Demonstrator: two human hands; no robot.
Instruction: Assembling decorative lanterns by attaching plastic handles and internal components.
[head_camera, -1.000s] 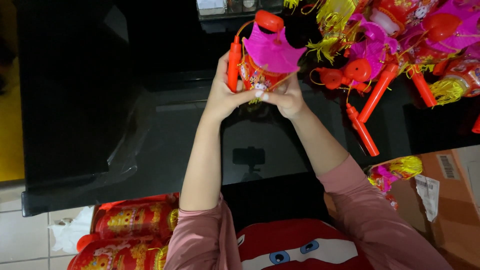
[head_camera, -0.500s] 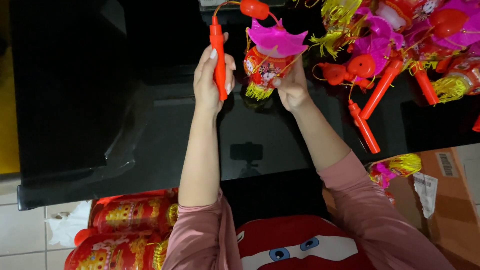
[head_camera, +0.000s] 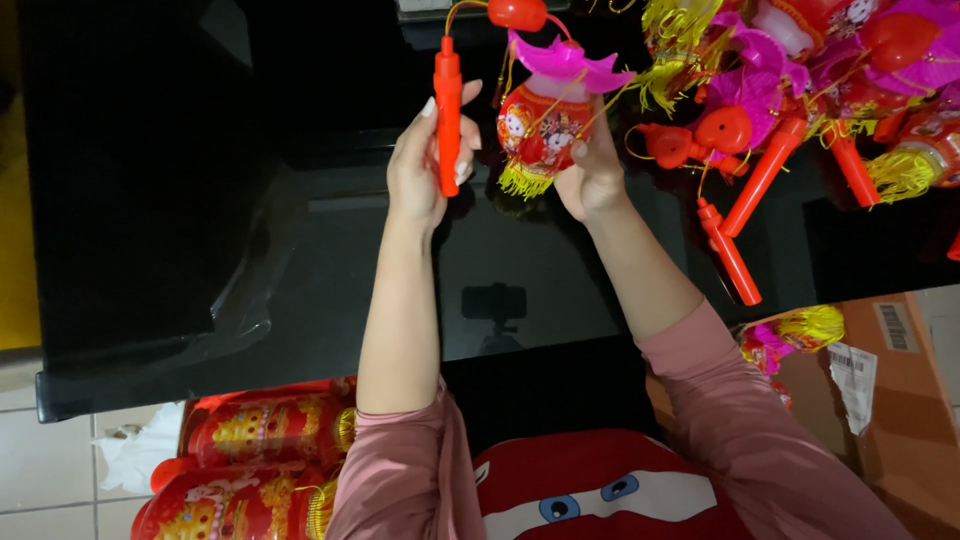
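My left hand grips a red plastic stick handle, held upright over the black glossy table. A thin cord runs from the handle's top to a red cap above a toy lantern. The lantern has a pink petal-shaped top, a red printed body and a yellow fringe below. My right hand holds the lantern's body from the right side. Both arms wear pink sleeves.
A heap of similar pink and red lanterns with red handles lies on the table at the upper right. A brown cardboard box stands at the right. Red printed lanterns are stacked at the lower left on the tiled floor.
My left hand has pulled the red handle away from the lantern, to the left and upright. The lantern has been lifted a little and now hangs apart from the handle.
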